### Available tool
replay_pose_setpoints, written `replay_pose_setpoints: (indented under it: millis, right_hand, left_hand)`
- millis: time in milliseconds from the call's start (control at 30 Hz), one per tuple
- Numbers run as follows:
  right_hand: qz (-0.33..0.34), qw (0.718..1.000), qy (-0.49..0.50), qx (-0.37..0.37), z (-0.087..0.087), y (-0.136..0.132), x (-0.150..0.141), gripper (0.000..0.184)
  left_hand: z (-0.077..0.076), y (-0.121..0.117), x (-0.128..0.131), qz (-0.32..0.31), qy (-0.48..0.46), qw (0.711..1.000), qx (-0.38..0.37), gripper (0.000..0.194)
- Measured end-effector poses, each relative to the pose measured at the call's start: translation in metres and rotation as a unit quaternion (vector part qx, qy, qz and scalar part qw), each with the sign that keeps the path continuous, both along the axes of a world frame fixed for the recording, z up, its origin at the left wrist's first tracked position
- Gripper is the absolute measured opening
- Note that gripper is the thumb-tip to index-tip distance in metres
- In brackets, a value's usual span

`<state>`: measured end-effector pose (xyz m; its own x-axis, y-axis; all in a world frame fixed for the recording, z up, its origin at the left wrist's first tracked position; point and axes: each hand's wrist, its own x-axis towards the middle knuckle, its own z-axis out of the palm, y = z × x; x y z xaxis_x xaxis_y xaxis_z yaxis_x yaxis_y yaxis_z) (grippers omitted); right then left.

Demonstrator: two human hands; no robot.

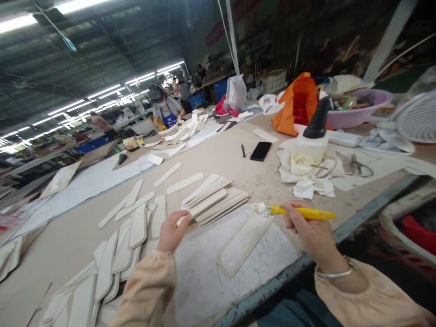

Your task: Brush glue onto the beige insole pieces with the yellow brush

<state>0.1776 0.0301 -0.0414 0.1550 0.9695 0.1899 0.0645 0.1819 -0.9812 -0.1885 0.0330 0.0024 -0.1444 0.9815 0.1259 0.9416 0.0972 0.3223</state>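
My right hand is closed around the yellow handle of a brush, whose bristles are caked with white paste. The bristles hover over or touch the far end of a rounded strip that looks wet and lies on a white sheet. My left hand pinches the near end of a pale, round-ended strip on top of a fanned stack. To its left, more pale strips lie in an overlapping pile.
A white tub with a black cone on it stands on crumpled cloth at the right, near scissors. Behind are a phone, an orange bag and a purple basin. Across the table, a co-worker handles similar pieces.
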Motion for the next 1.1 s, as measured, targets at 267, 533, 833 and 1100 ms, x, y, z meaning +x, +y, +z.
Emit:
replay_pose_setpoints:
  millis: [267, 533, 833, 1100]
  right_hand:
    - [-0.013, 0.999, -0.028, 0.014, 0.0, 0.004, 0.006, 0.028]
    - [-0.017, 0.998, -0.056, 0.008, 0.0, 0.009, 0.011, 0.029]
    - [-0.02, 0.998, -0.063, 0.0, 0.0, 0.009, 0.012, 0.028]
    - [-0.024, 0.996, -0.081, 0.002, 0.0, 0.01, 0.012, 0.028]
  left_hand:
    - [0.005, 0.129, -0.027, 0.105, 0.099, 0.966, -0.214, 0.031]
    - [-0.008, 0.149, -0.027, 0.104, 0.155, 0.937, -0.297, 0.032]
    - [-0.015, 0.159, -0.034, 0.08, 0.18, 0.932, -0.303, 0.034]
    - [-0.015, 0.163, -0.035, 0.046, 0.214, 0.935, -0.279, 0.032]
